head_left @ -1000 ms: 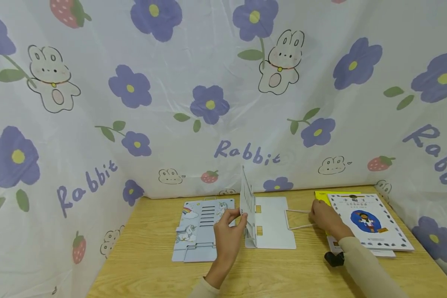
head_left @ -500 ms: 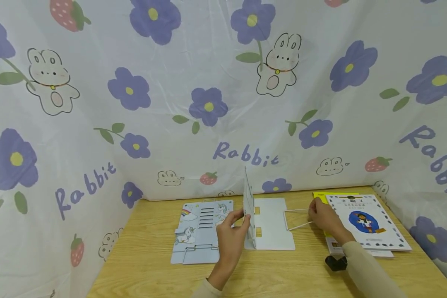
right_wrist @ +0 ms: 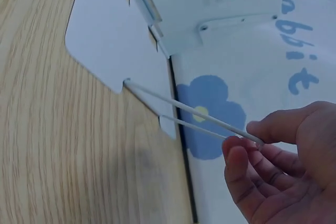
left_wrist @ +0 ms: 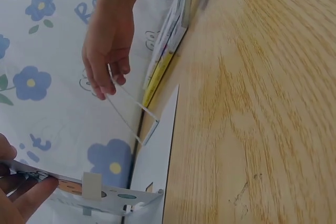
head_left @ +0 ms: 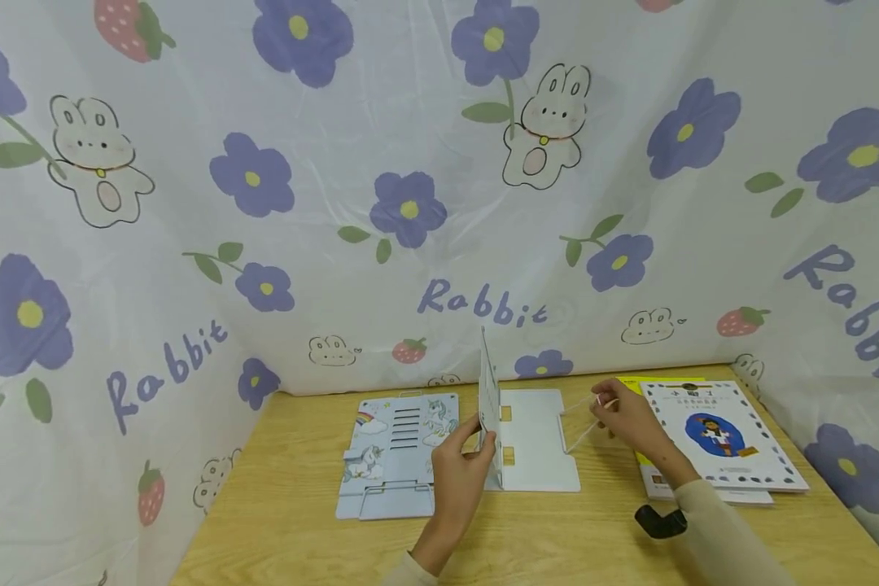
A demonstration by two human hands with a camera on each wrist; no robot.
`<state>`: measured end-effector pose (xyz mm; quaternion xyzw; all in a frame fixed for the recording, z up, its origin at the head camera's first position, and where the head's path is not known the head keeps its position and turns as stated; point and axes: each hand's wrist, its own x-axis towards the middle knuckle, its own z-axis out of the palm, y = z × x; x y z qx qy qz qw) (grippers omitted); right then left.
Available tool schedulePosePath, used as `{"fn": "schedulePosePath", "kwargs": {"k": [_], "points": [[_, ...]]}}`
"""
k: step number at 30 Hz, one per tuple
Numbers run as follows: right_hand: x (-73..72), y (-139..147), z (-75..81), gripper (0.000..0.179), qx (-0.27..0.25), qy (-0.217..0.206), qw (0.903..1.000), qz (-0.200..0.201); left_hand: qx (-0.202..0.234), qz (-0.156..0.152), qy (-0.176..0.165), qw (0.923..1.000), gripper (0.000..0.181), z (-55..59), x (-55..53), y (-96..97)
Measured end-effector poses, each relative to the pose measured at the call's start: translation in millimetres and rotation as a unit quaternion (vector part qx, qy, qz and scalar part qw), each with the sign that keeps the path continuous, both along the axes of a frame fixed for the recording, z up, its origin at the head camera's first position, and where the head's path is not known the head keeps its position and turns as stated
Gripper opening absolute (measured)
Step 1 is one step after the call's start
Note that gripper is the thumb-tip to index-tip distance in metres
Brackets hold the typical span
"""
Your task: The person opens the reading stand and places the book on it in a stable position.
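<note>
So there's a folding stand on the desk, roughly in the middle, and both hands are on it. Its base panel lies flat, with two rectangular cutouts near the fold where the wood grain shows through, and its upright panel stands nearly vertical at the base's left edge.

Left hand has the upright panel pinched by its near edge, thumb on one face and fingers on the other. The left wrist view shows some printed color on that panel, including an orange patch. Right hand is pinching the far end of a thin wire loop between thumb and fingertips. The loop's other end sits in the right edge of the base panel, and the wire slants up off the desk from there – you can see that pretty well from both wrist views.

Just left of all that there's a second stand lying flat, with unicorns and a rainbow printed on it, a row of slots down the middle and a wire piece along its near end. Over on the right, partly behind the right forearm, is a small stack of books: a white book with a blue round picture on top, and a yellow book peeking out underneath. Something black sits by the right sleeve – can't tell what. Behind everything hangs a white cloth with purple flowers, strawberries, bunnies and the word "Rabbit".
</note>
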<state>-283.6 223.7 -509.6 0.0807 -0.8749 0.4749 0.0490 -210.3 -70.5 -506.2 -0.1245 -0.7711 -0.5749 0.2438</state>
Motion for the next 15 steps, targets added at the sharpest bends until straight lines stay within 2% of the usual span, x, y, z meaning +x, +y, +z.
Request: {"fn": "schedulePosePath", "kwargs": {"k": [6, 11, 15], "points": [[5.2, -6, 4.1, 0.045, -0.032, -0.005, 0.9988, 0.036, -0.009, 0.012, 0.024, 0.9996, 0.029, -1.5, -0.6, 2.9], [6.7, -11, 0.6, 0.054, -0.064, -0.014, 0.9962, 0.058, -0.004, 0.008, 0.024, 0.9997, 0.029, -1.1, -0.8, 6.4], [7.4, -17, -2.9, 0.048, -0.09, -0.015, 0.9944, 0.054, -0.004, 0.003, 0.023, 0.9997, 0.03, -1.2, -1.1, 8.3]]}}
